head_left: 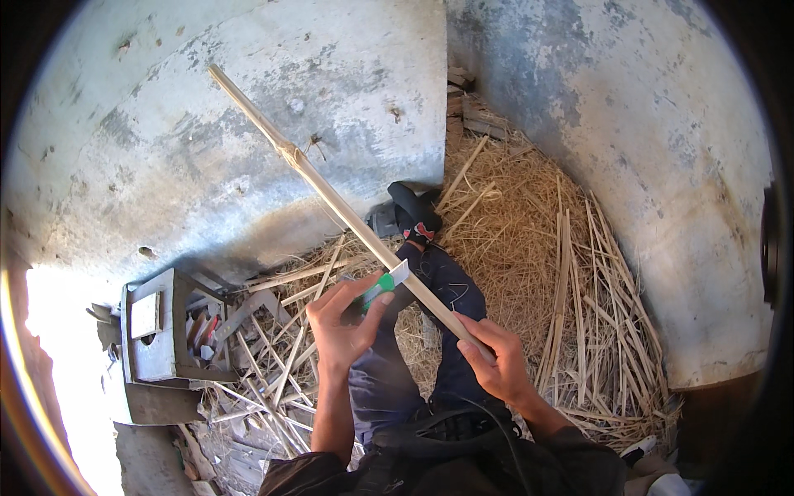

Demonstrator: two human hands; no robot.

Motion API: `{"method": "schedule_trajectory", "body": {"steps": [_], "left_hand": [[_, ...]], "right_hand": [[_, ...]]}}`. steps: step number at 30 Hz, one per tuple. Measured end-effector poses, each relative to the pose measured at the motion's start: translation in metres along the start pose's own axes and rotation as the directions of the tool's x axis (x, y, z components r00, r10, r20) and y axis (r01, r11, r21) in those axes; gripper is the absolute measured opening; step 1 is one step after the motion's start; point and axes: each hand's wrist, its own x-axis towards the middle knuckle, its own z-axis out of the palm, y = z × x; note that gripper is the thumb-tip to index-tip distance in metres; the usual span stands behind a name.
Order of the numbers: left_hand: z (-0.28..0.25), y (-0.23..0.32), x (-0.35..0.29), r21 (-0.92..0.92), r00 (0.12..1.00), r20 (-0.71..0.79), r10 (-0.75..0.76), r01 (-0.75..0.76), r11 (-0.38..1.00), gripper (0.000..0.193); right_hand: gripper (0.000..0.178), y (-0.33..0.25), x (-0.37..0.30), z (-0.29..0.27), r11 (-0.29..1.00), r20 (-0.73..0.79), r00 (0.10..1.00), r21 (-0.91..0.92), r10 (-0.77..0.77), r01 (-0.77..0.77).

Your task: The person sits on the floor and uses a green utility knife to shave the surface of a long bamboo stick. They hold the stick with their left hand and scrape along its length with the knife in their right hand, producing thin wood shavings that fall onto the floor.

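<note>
A long pale bamboo strip [357, 225] with a knobby joint slants from the upper left down toward my lap. My right hand [496, 360] grips its lower end, fingers wrapped round it. In my left hand [343, 324] is a green utility knife [381, 286], held between thumb and fingers. Its blade [400, 271] lies against or very close to the strip's left side; I cannot tell whether it cuts in. The left palm hides part of the knife's handle.
A wooden box [155, 326] with tools and scraps stands at the left. Split bamboo strips [566, 289] and a heap of shavings [504, 215] cover the right floor. More strips [277, 384] lie at the left. Stained walls [347, 91] rise behind. My legs [451, 285] stretch forward.
</note>
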Motion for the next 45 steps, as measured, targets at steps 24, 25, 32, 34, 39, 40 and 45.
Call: {"method": "schedule_trajectory", "body": {"steps": [24,25,32,34,39,40,45], "left_hand": [[-0.023,-0.023,0.030,0.235,0.973,-0.230,0.035,0.021,0.972,0.023],[-0.025,-0.037,0.036,0.170,0.958,-0.286,-0.019,0.070,0.983,0.022],[-0.032,-0.047,0.042,0.086,0.964,-0.220,-0.147,0.170,0.982,0.024],[-0.024,-0.040,0.034,0.069,0.976,-0.184,-0.118,0.133,0.989,0.024],[-0.006,-0.021,0.016,-0.007,0.989,-0.083,-0.123,0.122,0.992,0.028],[-0.004,-0.020,0.011,-0.030,0.989,-0.063,-0.135,0.133,0.991,0.029],[0.002,-0.001,-0.001,-0.050,0.993,0.027,-0.113,0.114,0.992,0.031]], "right_hand": [[0.038,-0.002,-0.016,-0.013,0.998,0.091,0.994,-0.028,0.053,-0.051],[0.038,0.001,-0.020,-0.014,0.997,0.107,0.992,-0.035,0.069,-0.066],[0.037,0.011,-0.031,-0.009,0.982,0.141,0.976,0.061,0.168,-0.178],[0.037,0.013,-0.029,-0.008,0.978,0.148,0.972,0.075,0.184,-0.197],[0.038,0.024,-0.027,-0.007,0.925,0.151,0.948,0.220,0.281,-0.309],[0.038,0.024,-0.027,-0.008,0.906,0.158,0.939,0.255,0.306,-0.338],[0.039,0.021,-0.019,-0.005,0.887,0.159,0.936,0.303,0.313,-0.348]]}}
